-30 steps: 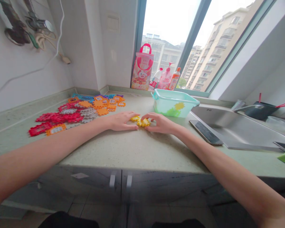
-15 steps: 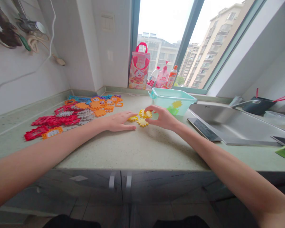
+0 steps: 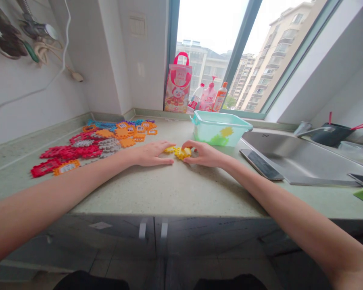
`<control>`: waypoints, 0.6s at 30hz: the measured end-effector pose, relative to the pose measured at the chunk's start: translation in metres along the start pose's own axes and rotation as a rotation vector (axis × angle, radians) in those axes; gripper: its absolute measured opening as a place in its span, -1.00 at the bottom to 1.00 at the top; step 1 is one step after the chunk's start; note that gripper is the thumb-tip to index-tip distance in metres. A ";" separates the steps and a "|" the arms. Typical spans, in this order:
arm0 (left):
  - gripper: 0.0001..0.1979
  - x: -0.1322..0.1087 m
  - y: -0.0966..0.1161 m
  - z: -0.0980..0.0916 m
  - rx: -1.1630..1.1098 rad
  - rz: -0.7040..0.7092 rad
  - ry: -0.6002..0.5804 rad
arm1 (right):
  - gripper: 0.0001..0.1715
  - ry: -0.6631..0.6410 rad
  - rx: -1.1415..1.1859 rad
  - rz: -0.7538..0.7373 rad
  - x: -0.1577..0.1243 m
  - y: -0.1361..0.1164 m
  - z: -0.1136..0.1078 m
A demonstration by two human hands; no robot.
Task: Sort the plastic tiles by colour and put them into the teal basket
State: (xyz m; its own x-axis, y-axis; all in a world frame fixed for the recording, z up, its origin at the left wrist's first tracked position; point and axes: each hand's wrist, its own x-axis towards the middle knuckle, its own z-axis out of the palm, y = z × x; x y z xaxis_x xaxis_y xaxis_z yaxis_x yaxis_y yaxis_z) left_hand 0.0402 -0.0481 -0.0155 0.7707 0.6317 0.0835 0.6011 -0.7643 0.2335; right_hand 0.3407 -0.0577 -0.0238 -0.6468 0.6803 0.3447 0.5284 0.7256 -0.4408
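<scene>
The right hand [image 3: 204, 154] pinches a toothed yellow piece [image 3: 183, 154] at its nine o'clock, over the counter [image 3: 169, 189]; a turquoise tub [image 3: 210, 131] stands at its one o'clock. The left hand [image 3: 153, 154] lies slack, thumb spread, another yellow piece [image 3: 170, 149] at three o'clock.

Kitchen, prob. a home's, s/s sink [image 3: 302, 161] w/ tap [image 3: 316, 131] at right, stone-look c'top [image 3: 175, 193], cupbd doors [image 3: 117, 241] below on near side, pump btl [image 3: 208, 98] by far window [image 3: 210, 24]

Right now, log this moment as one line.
left hand: open, by far yellow piece | right hand: fingers on near yellow toothed piece | turquoise tub: beyond right hand | smartphone: by sink
</scene>
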 end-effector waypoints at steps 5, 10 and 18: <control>-0.14 0.000 -0.001 0.001 -0.001 -0.007 -0.002 | -0.56 0.026 0.011 0.016 0.000 -0.001 0.004; -0.15 0.000 -0.002 0.001 -0.008 0.009 0.004 | -0.60 0.026 0.011 -0.004 0.001 -0.006 0.007; -0.14 0.001 -0.001 0.000 0.001 -0.002 0.009 | -0.61 0.016 0.072 -0.017 0.001 -0.010 0.009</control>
State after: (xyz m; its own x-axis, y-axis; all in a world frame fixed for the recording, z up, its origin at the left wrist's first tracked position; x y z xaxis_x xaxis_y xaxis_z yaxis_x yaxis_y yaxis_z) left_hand 0.0405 -0.0473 -0.0160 0.7678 0.6340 0.0918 0.6025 -0.7634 0.2327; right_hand 0.3297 -0.0649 -0.0259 -0.6460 0.6700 0.3657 0.4763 0.7282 -0.4928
